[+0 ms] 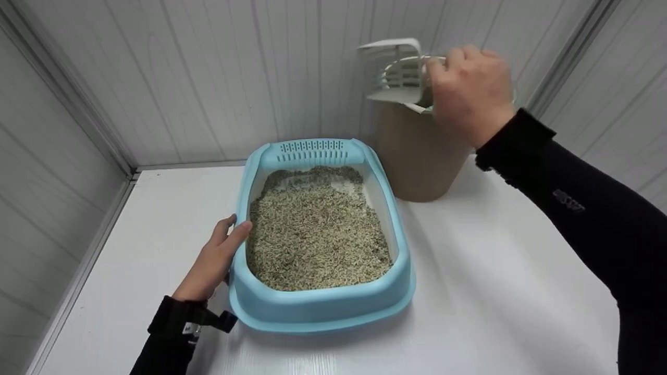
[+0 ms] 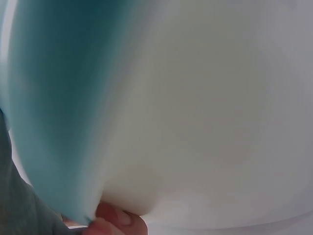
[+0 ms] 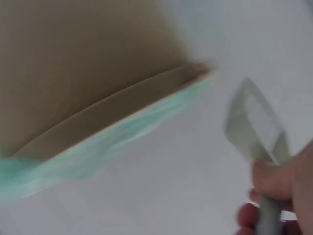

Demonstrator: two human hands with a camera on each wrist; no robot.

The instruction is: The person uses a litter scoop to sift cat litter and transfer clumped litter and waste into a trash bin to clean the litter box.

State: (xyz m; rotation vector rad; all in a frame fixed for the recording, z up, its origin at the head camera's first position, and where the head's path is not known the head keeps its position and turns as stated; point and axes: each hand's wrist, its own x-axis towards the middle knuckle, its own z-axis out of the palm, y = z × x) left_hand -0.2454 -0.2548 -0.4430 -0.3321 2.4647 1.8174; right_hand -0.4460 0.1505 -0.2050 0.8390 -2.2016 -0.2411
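A blue litter box (image 1: 323, 312) stands on the white table, filled with greenish-brown pellet litter (image 1: 318, 234). My left hand (image 1: 216, 263) grips its left rim, thumb over the top; in the left wrist view fingertips (image 2: 122, 220) curl under the blue edge. My right hand (image 1: 471, 94) is raised at the back right and grips the handle of a pale slotted litter scoop (image 1: 398, 94). The scoop is over the mouth of a brown bin (image 1: 422, 161). In the right wrist view the scoop (image 3: 254, 122) is blurred, and whether it carries anything cannot be told.
The brown bin stands right beside the litter box's back right corner. A pale green bag liner (image 3: 117, 139) folds over its rim. Grey panel walls (image 1: 208, 78) rise behind and at both sides of the white table (image 1: 495, 291).
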